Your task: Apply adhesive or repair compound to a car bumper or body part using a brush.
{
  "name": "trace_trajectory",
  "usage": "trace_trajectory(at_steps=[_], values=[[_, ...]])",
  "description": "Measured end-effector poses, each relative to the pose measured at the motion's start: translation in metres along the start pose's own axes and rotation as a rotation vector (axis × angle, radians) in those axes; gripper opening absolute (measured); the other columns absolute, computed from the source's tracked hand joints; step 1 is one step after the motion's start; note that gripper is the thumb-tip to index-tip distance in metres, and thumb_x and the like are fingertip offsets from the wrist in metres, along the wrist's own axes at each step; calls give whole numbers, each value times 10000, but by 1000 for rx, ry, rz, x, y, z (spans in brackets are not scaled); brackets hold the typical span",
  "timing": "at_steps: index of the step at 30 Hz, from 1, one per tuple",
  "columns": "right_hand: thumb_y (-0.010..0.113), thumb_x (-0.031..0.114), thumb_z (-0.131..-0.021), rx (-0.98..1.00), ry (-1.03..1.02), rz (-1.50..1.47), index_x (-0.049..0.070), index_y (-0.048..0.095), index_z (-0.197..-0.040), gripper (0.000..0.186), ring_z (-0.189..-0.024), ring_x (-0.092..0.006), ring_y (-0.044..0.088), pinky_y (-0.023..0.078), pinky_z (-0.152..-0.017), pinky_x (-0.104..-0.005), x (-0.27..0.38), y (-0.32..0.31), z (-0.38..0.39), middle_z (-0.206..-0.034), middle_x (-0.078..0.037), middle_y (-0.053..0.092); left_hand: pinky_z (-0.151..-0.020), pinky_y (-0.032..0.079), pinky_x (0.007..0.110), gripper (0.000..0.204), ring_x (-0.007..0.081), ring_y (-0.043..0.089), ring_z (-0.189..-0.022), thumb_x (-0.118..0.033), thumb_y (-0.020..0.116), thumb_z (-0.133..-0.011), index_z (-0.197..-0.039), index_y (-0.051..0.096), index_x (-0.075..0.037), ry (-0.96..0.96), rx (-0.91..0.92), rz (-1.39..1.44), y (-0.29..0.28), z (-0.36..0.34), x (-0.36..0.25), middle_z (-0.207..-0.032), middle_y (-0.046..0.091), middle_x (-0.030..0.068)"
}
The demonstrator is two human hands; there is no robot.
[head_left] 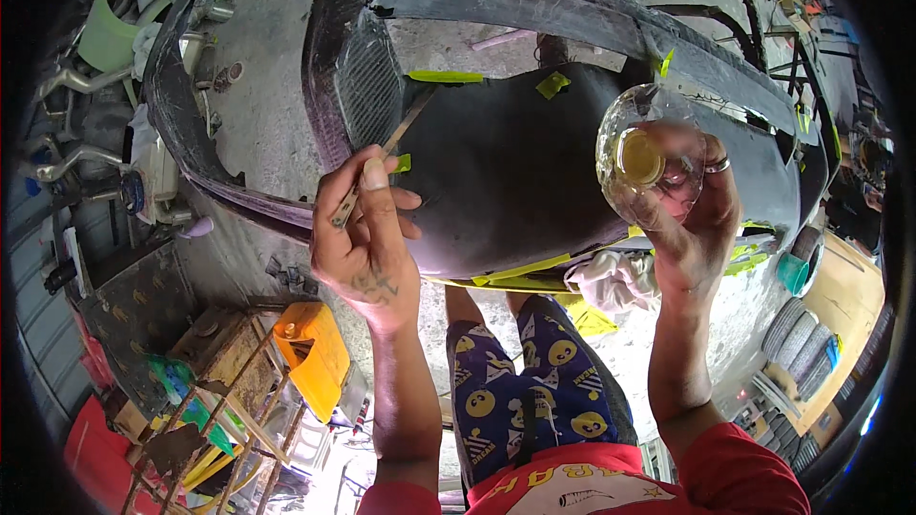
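Note:
In my left hand (367, 238) is a thin wooden stick (410, 119), gripped between thumb and fingers, its far end angled up and to the right. My right hand (701, 191) grips a clear plastic cup (611, 133) with a little yellowish liquid (637, 157) at its bottom. Both hands are raised above a large dark car bumper (515, 172). Strips of yellow-green tape (446, 77) mark its openings and edges. The stick's far end overlaps the bumper near a mesh-like grille part (372, 86); I cannot tell whether they touch.
A crumpled white cloth (615, 278) lies at the bumper's near edge. Another curved bumper strip (181, 124) stands at the left. An orange jerrycan (312, 358) sits at the lower left, beside a rusty metal rack (224, 420). Rolls of sandpaper-like discs (797, 339) stand at the right.

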State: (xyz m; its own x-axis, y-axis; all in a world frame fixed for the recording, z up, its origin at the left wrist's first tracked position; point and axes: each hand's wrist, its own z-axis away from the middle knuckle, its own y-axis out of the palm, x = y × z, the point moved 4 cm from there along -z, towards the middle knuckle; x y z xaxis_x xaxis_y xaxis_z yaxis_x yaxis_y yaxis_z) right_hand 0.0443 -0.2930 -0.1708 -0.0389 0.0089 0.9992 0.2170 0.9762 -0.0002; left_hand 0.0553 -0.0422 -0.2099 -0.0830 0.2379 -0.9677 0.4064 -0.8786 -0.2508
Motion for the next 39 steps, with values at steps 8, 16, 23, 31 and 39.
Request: trace_trajectory(at_steps=[8, 16, 23, 31, 39], values=[[789, -80, -759, 27, 0, -33, -10, 591, -1147, 441, -1047, -159, 636, 525, -930, -304, 2, 1, 1, -1154, -109, 644, -429, 464, 190, 259, 103, 649, -626, -177, 586, -999, -1148, 645, 27, -8, 3, 26, -1, 1, 1, -952, 717, 123], [787, -86, -755, 28, 14, -52, -7, 583, -1159, 459, -1062, -169, 634, 523, -940, -309, 0, 2, 1, -1167, -115, 635, -435, 466, 187, 266, 104, 650, -629, -195, 585, -1002, -1148, 648, 18, -2, 11, 23, 2, 3, 0, -953, 718, 116], [780, -90, -763, 41, -2, -59, -19, 579, -1157, 448, -1062, -171, 633, 528, -936, -300, 2, 0, 2, -1171, -123, 631, -433, 465, 195, 254, 106, 649, -624, -181, 583, -1003, -1139, 646, 23, 15, -1, 11, -1, 4, -1, -947, 718, 119], [779, -80, -773, 33, 23, -59, -19, 580, -1155, 435, -1053, -164, 632, 527, -932, -296, -1, 1, 5, -1172, -122, 629, -436, 459, 204, 252, 117, 648, -626, -165, 573, -1006, -1161, 622, 28, 70, -20, -9, -13, 6, 3, -937, 709, 150], [786, -79, -764, 16, 50, -41, -15, 582, -1151, 442, -1044, -166, 640, 534, -922, -307, -1, 0, 7, -1166, -119, 636, -454, 459, 206, 243, 125, 655, -662, -163, 555, -1014, -1164, 620, 17, 125, 33, -54, -15, 3, 1, -990, 684, 147]])
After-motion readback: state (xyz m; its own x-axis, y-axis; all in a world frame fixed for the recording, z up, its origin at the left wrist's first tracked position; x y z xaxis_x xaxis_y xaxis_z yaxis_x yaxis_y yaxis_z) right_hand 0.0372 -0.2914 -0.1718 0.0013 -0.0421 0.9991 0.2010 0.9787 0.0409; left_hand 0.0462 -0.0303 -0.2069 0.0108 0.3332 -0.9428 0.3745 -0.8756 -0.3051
